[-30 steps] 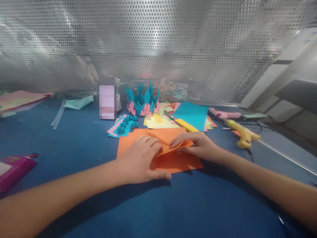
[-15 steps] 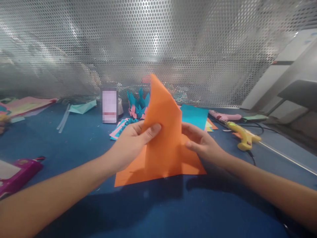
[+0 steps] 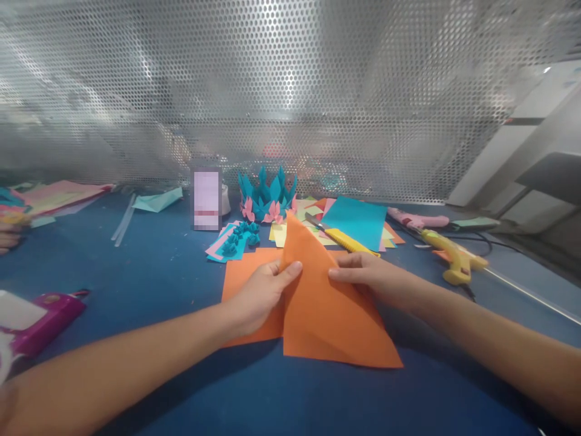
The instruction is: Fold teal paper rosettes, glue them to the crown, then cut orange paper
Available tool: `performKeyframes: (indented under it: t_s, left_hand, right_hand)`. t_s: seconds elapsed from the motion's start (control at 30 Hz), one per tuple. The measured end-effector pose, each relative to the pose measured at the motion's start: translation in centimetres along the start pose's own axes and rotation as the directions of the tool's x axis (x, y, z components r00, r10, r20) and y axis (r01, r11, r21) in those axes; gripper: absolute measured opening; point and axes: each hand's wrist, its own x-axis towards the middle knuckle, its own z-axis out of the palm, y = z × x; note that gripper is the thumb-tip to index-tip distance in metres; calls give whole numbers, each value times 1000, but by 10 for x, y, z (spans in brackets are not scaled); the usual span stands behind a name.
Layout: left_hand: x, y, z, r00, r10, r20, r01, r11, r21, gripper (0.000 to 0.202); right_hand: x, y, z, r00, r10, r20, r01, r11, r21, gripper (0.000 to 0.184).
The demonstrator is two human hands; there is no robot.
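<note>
On the blue table, centre front, you've got the orange paper folded into a triangle, its tip pointing away from you and the flap overlapping the flat part of the sheet underneath. Left hand pinches the flap's left edge, thumb on top. Right hand pinches the right edge near the tip, fingers closed on the paper.

Risks from here:
- Edges look misaligned at the bottom right, where the flap overhangs the lower layer. Crease now and the fold sets crooked.
- Both pinches sit near the tip, so the wide base is loose and could slide on the smooth table.
- Utility knife lies just behind your right hand. A backward sweep could hit it; blade state probably retracted, hard to tell.
- Yellow glue gun and its cord lie near your right forearm.

Hard to see:
- Fingers under the flap are hidden.
- Pink gadget at the left is cut off by the frame.
- Somebody else's fingers show at the far left edge.
- Blurred box is unreadable.
</note>
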Motion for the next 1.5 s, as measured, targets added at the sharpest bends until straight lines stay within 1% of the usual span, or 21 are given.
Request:
performKeyframes:
  t_s: [0.1,0.17,0.27,0.4,0.5,0.67,0.77,0.9,0.97,1.07,1.13,1.2,1.27,1.33,1.4,1.5]
  left_hand:
    - [2,-2,-5,999,20,-31,-17,994,110,33]
    - [3,-4,-8,998,61,-20,-58,992,112,36]
    - [2,-7,-8,993,120,-6,-118,986,120,40]
    - [2,-7,-6,985,174,13,-174,973,154,43]
    - [2,-6,-5,980,196,43,-200,972,124,45]
    - [0,-9,-10,976,204,81,-209,975,70,51]
    - [0,-9,-13,978,202,59,-205,977,65,53]
    - [2,-8,-13,980,198,20,-199,976,85,54]
    - [4,-7,-13,982,188,5,-188,977,102,53]
    - [4,-7,-13,983,173,-66,-163,977,136,52]
    - [4,-6,-13,979,179,-98,-161,973,166,52]
    - [2,-5,-14,974,201,-101,-180,965,189,50]
    - [1,-4,-14,965,241,-107,-218,956,195,48]
    - [0,-4,-15,953,280,-118,-256,949,187,42]
    - [-1,-5,-16,945,315,-88,-292,935,201,31]
    - [-1,-7,-19,922,387,-10,-365,877,314,14]
  right_hand:
    - [1,0,3,997,72,-19,-70,990,122,34]
    - [1,-2,5,994,100,-46,-92,985,148,38]
    - [1,-5,7,995,94,-35,-89,990,107,44]
    - [2,-12,10,998,27,54,-26,1000,-8,44]
    - [3,-19,17,999,34,5,-34,999,-42,42]
    - [11,-28,31,985,141,-96,-138,990,41,40]
    - [18,-28,30,978,148,-144,-138,988,74,38]
    - [26,-19,24,986,117,-118,-102,987,124,37]
    - [27,-13,23,985,118,-127,-101,986,135,38]
    - [27,-7,23,982,115,-153,-89,982,166,38]
    - [25,-4,24,984,94,-148,-63,977,204,38]
    - [23,-2,26,987,84,-136,-50,971,233,37]
    - [22,-2,27,989,83,-125,-51,969,240,37]
    - [21,-2,28,992,73,-106,-47,972,231,36]
    - [21,-3,30,995,55,-81,-36,975,219,36]
    - [21,-3,31,997,46,-67,-33,982,184,36]
